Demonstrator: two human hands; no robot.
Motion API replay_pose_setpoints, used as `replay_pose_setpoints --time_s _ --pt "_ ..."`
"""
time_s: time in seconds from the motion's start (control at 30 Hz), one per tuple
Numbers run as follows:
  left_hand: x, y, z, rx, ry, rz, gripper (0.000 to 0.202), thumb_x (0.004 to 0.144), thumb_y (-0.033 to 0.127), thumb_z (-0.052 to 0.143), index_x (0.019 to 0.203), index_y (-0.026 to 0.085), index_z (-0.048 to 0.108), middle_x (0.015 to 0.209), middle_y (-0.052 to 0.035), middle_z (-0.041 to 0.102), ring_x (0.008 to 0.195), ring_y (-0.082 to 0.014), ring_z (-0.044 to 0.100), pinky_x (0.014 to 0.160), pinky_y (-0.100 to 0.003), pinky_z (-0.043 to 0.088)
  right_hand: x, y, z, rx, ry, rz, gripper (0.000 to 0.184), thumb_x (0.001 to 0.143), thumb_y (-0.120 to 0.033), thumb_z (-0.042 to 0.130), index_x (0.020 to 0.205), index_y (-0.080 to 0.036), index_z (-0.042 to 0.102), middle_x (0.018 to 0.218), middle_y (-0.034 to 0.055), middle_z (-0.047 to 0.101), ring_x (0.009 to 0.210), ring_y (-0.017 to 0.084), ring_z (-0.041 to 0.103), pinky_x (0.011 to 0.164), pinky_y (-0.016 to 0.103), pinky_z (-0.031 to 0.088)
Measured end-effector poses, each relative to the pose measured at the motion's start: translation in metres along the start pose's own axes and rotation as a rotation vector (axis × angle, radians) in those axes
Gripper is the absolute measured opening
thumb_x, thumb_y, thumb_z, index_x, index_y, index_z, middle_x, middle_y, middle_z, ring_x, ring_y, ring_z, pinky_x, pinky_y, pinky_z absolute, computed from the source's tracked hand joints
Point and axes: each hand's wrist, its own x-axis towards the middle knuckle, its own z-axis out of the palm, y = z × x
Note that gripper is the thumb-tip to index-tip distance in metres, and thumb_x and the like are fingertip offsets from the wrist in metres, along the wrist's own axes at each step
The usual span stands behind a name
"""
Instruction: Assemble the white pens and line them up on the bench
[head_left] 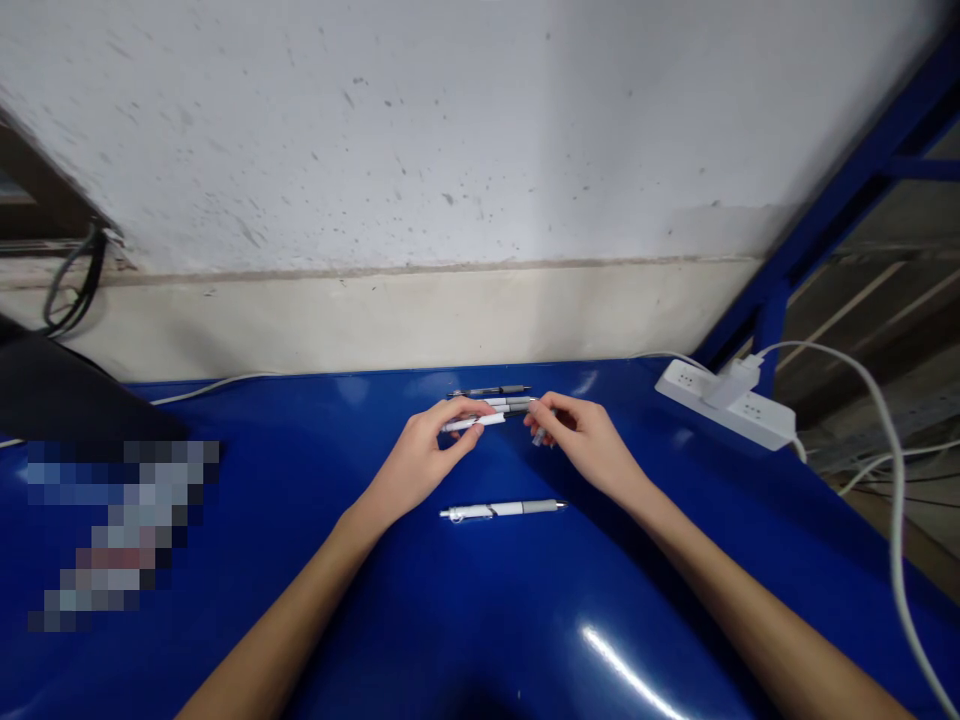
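Note:
My left hand is closed in a pinch on a white pen barrel, held level over the glossy blue table. Facing it, my right hand is closed on a small clear piece that I cannot make out, close to the barrel's right end. Just behind my fingers lie two more pens and a dark thin one. A whole white and grey pen lies on the table between my wrists, nearer to me.
A white power strip with a plugged white charger and cable sits at the table's back right. A blue metal frame rises at right. A white wall stands behind. A dark object and black cable are at left.

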Motion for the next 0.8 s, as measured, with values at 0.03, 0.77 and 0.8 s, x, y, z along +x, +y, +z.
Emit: replay_pose_setpoints --time_s 0.03,0.77,0.8 --pt "0.000 0.000 0.000 0.005 -0.002 0.000 0.021 0.102 0.026 0.058 0.118 0.025 0.072 0.121 -0.0045 0.076 0.109 -0.0225 0.071 0.097 -0.038 0.056 0.000 0.000 0.001 0.003 -0.017 0.010 0.039 0.102 -0.051 0.056 0.081 -0.021 0.070 0.070 0.0017 0.068 0.066 0.017 0.062 0.065 0.030 0.045" --pt "0.001 -0.003 -0.004 -0.008 0.073 -0.058 0.019 0.100 0.028 0.061 0.115 0.026 0.073 0.122 -0.0036 0.076 0.112 -0.0235 0.072 0.102 -0.040 0.055 0.010 0.010 -0.007 0.241 0.190 -0.009 0.017 0.089 -0.035 0.069 0.101 -0.024 0.069 0.098 0.0055 0.075 0.089 0.022 0.071 0.088 0.039 0.056" --pt "0.001 -0.003 -0.004 -0.007 0.071 -0.057 0.019 0.100 0.028 0.060 0.115 0.026 0.073 0.122 -0.0036 0.076 0.112 -0.0235 0.072 0.102 -0.040 0.055 0.011 0.010 -0.007 0.236 0.190 -0.013 0.017 0.089 -0.036 0.069 0.101 -0.024 0.069 0.098 0.0055 0.075 0.089 0.022 0.071 0.088 0.039 0.057"
